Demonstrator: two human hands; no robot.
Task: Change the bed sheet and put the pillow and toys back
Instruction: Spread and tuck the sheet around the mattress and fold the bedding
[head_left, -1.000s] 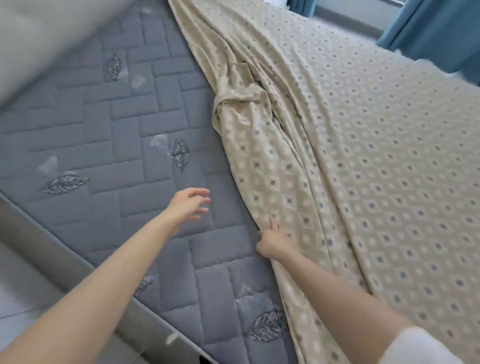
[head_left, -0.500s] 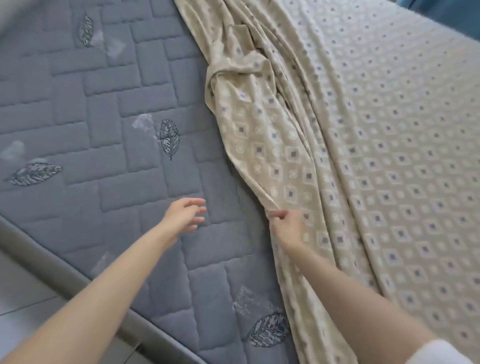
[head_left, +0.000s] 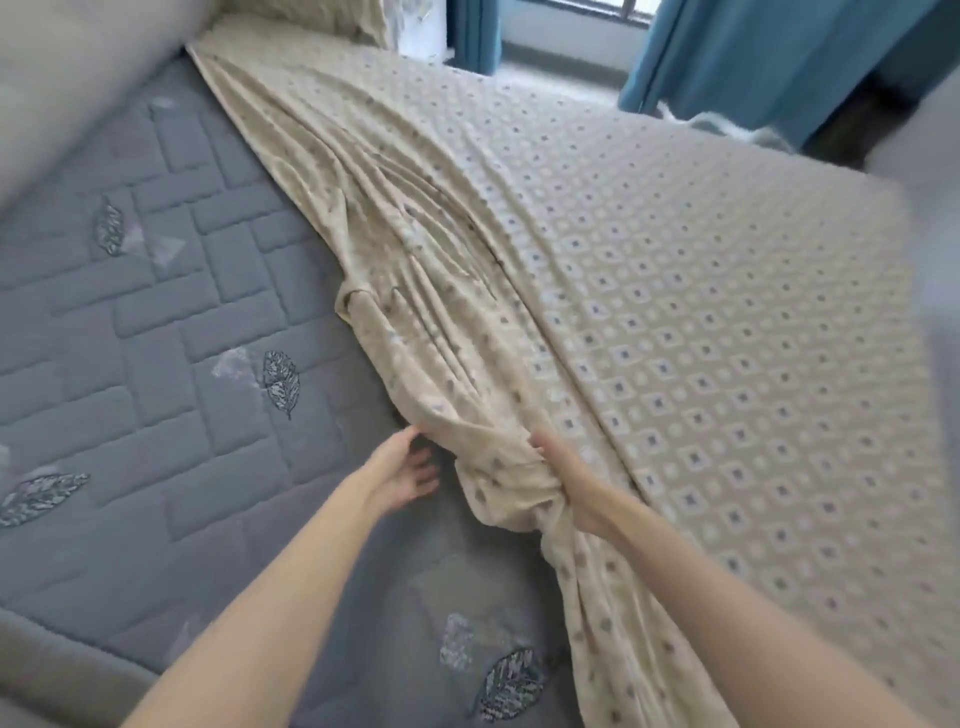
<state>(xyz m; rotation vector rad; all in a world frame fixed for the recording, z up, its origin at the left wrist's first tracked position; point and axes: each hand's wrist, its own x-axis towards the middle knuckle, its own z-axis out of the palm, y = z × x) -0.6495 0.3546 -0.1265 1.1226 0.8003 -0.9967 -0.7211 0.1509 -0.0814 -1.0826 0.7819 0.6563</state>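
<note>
Head view: right grip (head_left: 566, 483) clutches the bunched edge of the sheet (head_left: 675, 338); left grip (head_left: 402, 475), loose and empty, lies just beside it. The fold runs away from both; bare mattress (head_left: 182, 338) lies left.

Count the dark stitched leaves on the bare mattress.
4 leaves: one upper left, one in the middle near the sheet's bunched edge, one at the left edge, one at the bottom. More may be hidden under the sheet.
</note>
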